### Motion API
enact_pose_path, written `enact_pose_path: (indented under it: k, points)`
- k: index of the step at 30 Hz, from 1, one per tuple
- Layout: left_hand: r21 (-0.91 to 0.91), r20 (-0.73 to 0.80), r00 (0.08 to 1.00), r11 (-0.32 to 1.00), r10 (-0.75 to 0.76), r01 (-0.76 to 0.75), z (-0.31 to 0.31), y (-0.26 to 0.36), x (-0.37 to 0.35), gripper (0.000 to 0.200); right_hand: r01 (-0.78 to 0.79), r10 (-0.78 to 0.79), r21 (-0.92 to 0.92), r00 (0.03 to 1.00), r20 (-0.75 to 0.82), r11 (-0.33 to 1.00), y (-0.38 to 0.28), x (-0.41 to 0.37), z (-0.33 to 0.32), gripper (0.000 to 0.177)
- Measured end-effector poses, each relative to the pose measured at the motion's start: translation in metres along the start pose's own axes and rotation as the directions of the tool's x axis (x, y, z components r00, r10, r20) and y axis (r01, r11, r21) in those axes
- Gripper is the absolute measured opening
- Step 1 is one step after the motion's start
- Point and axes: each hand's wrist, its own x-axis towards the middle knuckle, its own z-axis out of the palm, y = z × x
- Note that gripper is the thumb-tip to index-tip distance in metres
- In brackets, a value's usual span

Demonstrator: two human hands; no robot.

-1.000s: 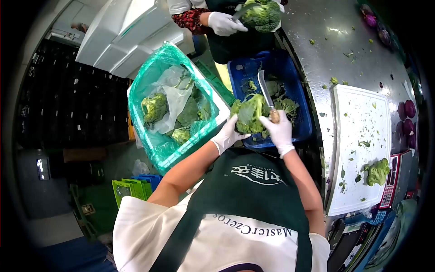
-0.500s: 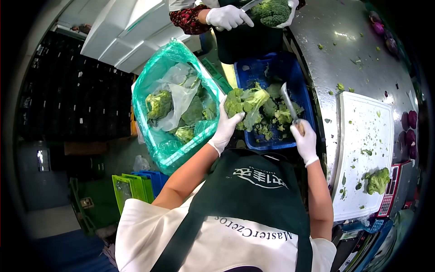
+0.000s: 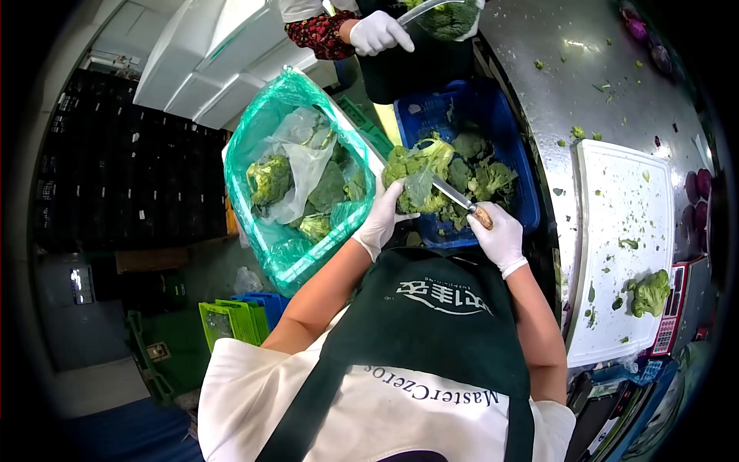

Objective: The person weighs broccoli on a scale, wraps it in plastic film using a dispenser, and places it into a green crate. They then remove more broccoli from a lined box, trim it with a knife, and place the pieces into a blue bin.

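Note:
My left hand, in a white glove, is closed around a head of broccoli with its pale stem turned up to the right. My right hand, gloved too, grips the wooden handle of a knife. Its blade points up and left and lies against the leaves and stem side of the broccoli. Below both hands is a blue crate holding broccoli leaves and trimmings. To the left stands a white box lined with a green plastic bag, with broccoli heads and a clear plastic sheet inside.
Across from me, a co-worker's gloved hand is near another broccoli head and a knife. On the right, a metal table bears a white cutting board, a broccoli piece and a red scale. Black crates are stacked at left.
My right hand has brought the knife left and down, from upright over the crate to against the broccoli. My left hand keeps its hold. The co-worker's hands have shifted slightly.

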Motion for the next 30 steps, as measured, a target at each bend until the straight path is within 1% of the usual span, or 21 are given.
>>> enact_pose_path:
  k: [2,5,6,9,10,11,12,13,14,15,16,17,18,19,20,21,23,24,25,27,30]
  points:
    - [0.075,-0.059,0.997,0.996,0.047,-0.043,0.007,0.005,-0.004,0.067,-0.011,0.010,-0.017,0.998,-0.065,1.000,-0.002,0.004,0.001,0.018]
    - [0.144,-0.106,0.990,0.987,0.092,-0.076,0.019,0.002,-0.011,0.059,0.005,-0.010,-0.043,0.991,-0.132,0.999,-0.001,0.015,0.005,0.016]
    - [0.110,-0.137,0.990,0.994,0.038,-0.023,0.022,0.005,-0.014,0.062,0.018,-0.025,-0.053,0.990,-0.139,0.998,0.002,0.017,0.007,0.017]
    - [0.145,-0.160,0.987,0.989,0.008,0.016,0.027,0.012,-0.014,0.065,-0.034,0.014,-0.137,0.989,-0.151,0.990,0.011,0.020,0.015,0.016]
    - [0.148,-0.196,0.979,0.989,0.046,-0.017,0.026,0.010,-0.009,0.076,-0.106,0.089,-0.141,0.989,-0.120,0.984,0.010,0.019,0.017,0.020]
    - [0.252,-0.150,0.960,0.948,0.238,-0.195,0.017,0.000,-0.002,0.077,-0.291,0.289,0.028,0.930,-0.226,0.956,0.023,0.020,0.026,0.026]
    - [0.343,-0.085,0.905,0.865,0.418,-0.367,0.002,-0.016,0.009,0.078,-0.436,0.425,0.005,0.875,-0.234,0.900,0.040,0.028,0.012,0.029]
    - [0.421,-0.006,0.815,0.741,0.579,-0.523,-0.014,-0.031,0.020,0.078,-0.568,0.549,-0.014,0.800,-0.243,0.823,0.059,0.033,-0.003,0.032]
    - [0.441,0.011,0.808,0.722,0.589,-0.532,-0.032,-0.041,0.027,0.081,-0.557,0.534,-0.118,0.826,-0.181,0.822,0.072,0.030,-0.008,0.033]
    - [0.371,-0.077,0.897,0.847,0.436,-0.380,-0.023,-0.025,0.013,0.078,-0.541,0.529,-0.220,0.840,-0.117,0.811,0.079,0.023,-0.010,0.034]
    - [0.274,-0.151,0.953,0.938,0.261,-0.213,0.001,0.004,-0.010,0.077,-0.505,0.500,-0.206,0.862,-0.079,0.838,0.072,0.016,-0.012,0.034]
    - [0.154,-0.208,0.976,0.987,0.071,-0.040,0.017,0.021,-0.023,0.075,-0.496,0.481,-0.182,0.868,-0.126,0.849,0.077,0.010,-0.004,0.035]
    - [0.059,-0.168,0.986,0.998,-0.010,0.020,0.018,0.026,-0.024,0.071,-0.503,0.493,-0.048,0.859,-0.140,0.863,0.087,0.006,0.007,0.034]
    - [-0.156,-0.019,0.991,0.979,-0.135,0.130,0.009,0.021,-0.012,0.062,-0.496,0.505,0.091,0.851,-0.147,0.863,0.085,0.005,0.011,0.033]
    - [-0.287,0.072,0.979,0.937,-0.189,0.202,0.002,0.015,-0.006,0.059,-0.503,0.561,0.391,0.827,-0.042,0.771,0.084,0.002,0.010,0.029]
    - [-0.398,0.169,0.958,0.873,-0.231,0.280,-0.001,0.016,-0.004,0.056,-0.447,0.517,0.455,0.855,-0.035,0.770,0.074,-0.001,0.007,0.029]
    - [-0.475,0.385,0.896,0.786,-0.220,0.397,-0.008,0.013,0.000,0.055,-0.329,0.427,0.575,0.903,-0.040,0.749,0.063,-0.006,0.001,0.028]
    - [-0.499,0.487,0.850,0.734,-0.203,0.461,-0.009,0.012,-0.002,0.055,-0.320,0.382,0.549,0.924,0.001,0.772,0.062,-0.007,-0.001,0.031]
    - [-0.527,0.513,0.833,0.689,-0.209,0.498,-0.007,0.013,-0.007,0.056,-0.245,0.288,0.460,0.957,-0.026,0.853,0.060,-0.010,-0.004,0.029]
    - [-0.524,0.594,0.794,0.684,-0.134,0.507,-0.011,0.011,-0.010,0.057,-0.180,0.206,0.419,0.978,-0.018,0.890,0.053,-0.013,-0.013,0.025]
    - [-0.553,0.594,0.798,0.671,-0.098,0.494,-0.012,0.011,-0.012,0.059,-0.250,0.249,0.509,0.966,0.071,0.823,0.042,-0.013,-0.025,0.022]
